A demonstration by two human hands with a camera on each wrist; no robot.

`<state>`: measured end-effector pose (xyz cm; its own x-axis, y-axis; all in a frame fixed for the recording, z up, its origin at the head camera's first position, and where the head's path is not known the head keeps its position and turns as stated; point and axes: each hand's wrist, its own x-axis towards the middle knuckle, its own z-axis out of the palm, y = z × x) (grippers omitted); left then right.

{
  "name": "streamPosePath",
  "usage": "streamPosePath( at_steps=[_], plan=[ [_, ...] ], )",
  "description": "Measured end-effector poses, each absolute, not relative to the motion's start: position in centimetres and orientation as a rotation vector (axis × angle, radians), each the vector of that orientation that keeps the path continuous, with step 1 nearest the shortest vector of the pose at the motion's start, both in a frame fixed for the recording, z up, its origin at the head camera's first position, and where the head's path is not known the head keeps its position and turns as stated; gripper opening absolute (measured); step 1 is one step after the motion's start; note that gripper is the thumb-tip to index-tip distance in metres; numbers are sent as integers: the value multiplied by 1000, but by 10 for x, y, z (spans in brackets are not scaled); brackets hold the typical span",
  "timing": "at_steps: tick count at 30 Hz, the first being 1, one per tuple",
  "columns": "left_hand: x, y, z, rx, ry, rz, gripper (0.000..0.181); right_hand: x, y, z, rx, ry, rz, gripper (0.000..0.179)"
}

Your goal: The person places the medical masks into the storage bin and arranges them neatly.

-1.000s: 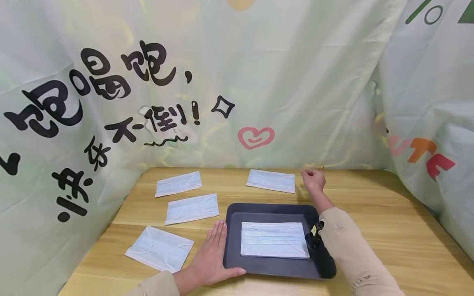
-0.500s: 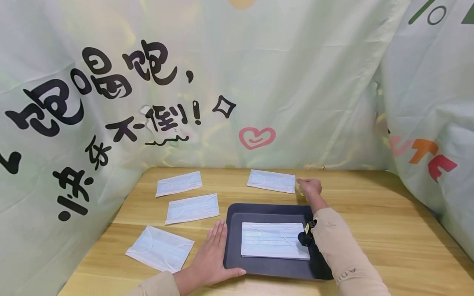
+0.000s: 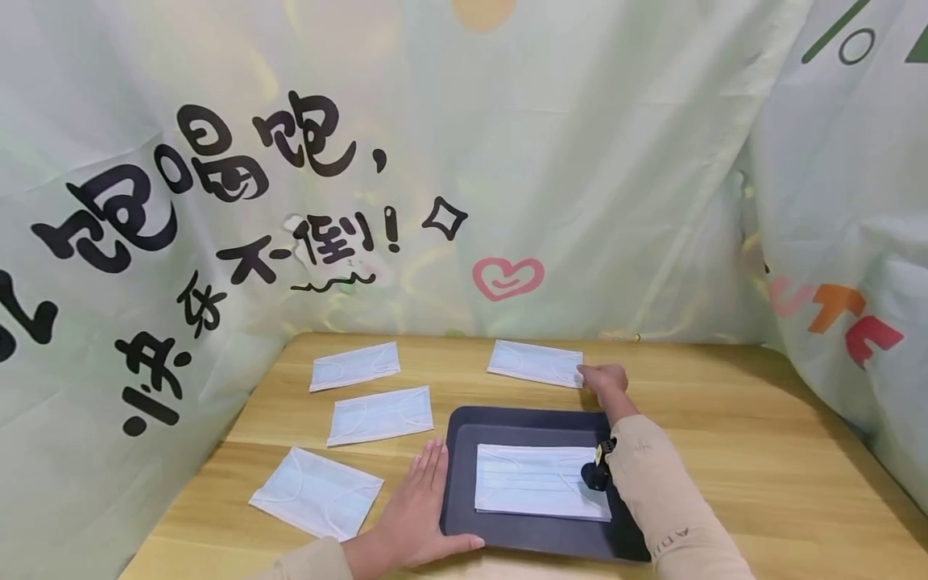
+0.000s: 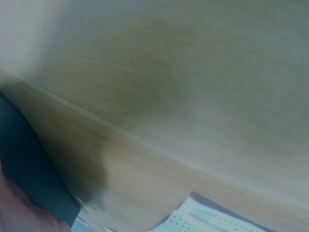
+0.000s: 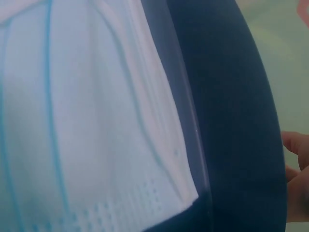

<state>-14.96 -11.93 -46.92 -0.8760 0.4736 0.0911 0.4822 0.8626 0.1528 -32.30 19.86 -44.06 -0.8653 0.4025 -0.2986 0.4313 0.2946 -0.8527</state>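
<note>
Right fingers (image 3: pixel 590 373) touching far mask (image 3: pixel 535 363) — head view only.

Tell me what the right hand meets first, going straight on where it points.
Likely the pale blue rectangular fabric mask, whose right edge the right hand seems to touch; depth unclear.

The head camera looks forward and down from the tray's (image 3: pixel 540 417) near side, farthest off. The left wrist camera sits left of the tray, facing the table (image 4: pixel 145 166) close up. The right wrist camera (image 3: pixel 596 477), nearer still, looks into the tray's right part; tray and inner mask (image 5: pixel 87 121) appear in head and right wrist views.
</note>
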Motion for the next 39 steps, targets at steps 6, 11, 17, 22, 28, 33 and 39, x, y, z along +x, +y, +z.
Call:
streamPosePath(
  at_steps=[6, 11, 17, 22, 28, 33, 39],
  plan=[
    [-149, -118, -471, -760, -2957, -283, 121, -323, 199, -444, 818, 2498, -1687, 39],
    [-148, -119, -471, -762, -2966, -279, 122, -319, 198, -445, 901, 2522, -1641, 47],
    [-148, -120, -471, -758, -2994, -281, 122, -318, 193, -444, 930, 2482, -1646, 57],
    [-149, -120, -470, -750, -3001, -297, 122, -320, 189, -441, 932, 2466, -1663, 59],
    [-151, -119, -467, -746, -3008, -290, 123, -321, 184, -436, 965, 2531, -1629, 60],
    [-150, -121, -465, -749, -3012, -292, 122, -323, 179, -434, 1004, 2534, -1591, 57],
    [-148, -119, -466, -763, -3006, -303, 121, -324, 177, -436, 1037, 2628, -1377, 55]
  ],
)
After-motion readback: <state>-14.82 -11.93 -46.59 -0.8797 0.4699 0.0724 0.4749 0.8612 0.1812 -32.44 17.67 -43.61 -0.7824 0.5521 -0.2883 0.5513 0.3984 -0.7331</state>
